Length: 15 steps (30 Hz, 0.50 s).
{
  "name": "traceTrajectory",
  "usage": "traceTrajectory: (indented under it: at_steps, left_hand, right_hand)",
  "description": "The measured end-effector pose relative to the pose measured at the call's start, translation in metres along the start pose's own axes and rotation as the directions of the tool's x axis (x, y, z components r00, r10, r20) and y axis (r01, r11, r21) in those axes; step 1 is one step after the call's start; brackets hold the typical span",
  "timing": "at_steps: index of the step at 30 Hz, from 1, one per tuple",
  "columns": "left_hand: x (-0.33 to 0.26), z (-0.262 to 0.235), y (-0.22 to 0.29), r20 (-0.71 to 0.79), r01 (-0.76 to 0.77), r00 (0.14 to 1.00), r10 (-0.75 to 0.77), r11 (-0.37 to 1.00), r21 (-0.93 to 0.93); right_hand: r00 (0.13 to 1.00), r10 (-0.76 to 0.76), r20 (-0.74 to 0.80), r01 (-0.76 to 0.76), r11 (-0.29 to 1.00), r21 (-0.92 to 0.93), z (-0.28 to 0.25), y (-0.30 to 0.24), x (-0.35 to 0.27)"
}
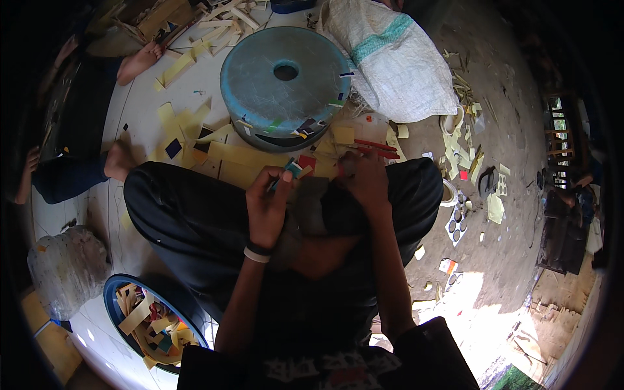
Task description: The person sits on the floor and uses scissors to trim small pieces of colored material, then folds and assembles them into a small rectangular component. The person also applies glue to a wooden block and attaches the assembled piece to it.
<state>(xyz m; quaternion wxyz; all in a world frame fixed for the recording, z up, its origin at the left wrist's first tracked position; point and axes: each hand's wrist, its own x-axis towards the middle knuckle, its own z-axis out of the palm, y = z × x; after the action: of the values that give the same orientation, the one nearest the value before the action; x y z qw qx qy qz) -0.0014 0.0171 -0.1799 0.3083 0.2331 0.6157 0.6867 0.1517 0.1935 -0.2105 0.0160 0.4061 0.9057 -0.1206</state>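
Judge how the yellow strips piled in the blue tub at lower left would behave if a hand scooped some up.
The yellow strips look thin and flat, so probably light, with some bend. They lie loose and crisscrossed in the blue tub, so a handful would likely slide apart and spill rather than lift as one bundle.

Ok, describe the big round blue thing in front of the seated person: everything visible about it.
The blue round tub looks like scuffed, dusty plastic turned upside down, its flat base facing up with a round hole in the middle. It stands on the pale floor just beyond the person's knees. Small coloured strips hang along its near rim, and yellowish offcuts lie around it. A white woven sack lies close on its right. Neither hand touches it.
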Motion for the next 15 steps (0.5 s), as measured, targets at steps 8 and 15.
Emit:
traceTrajectory:
  at_steps: [8,15]
  left_hand:
    - [-0.0011,-0.0035,-0.003,0.028,0.054,0.998,-0.051,0.994,-0.098]
    - [0.0009,-0.0053,-0.0044,0.049,0.061,0.997,-0.055,0.991,-0.119]
  right_hand:
    - [0.991,0.067,-0.114,-0.062,0.997,0.054,0.0064,-0.0012,-0.0024]
    - [0.998,0.046,-0.032,-0.04,0.985,0.17,0.0004,0.0047,-0.0026]
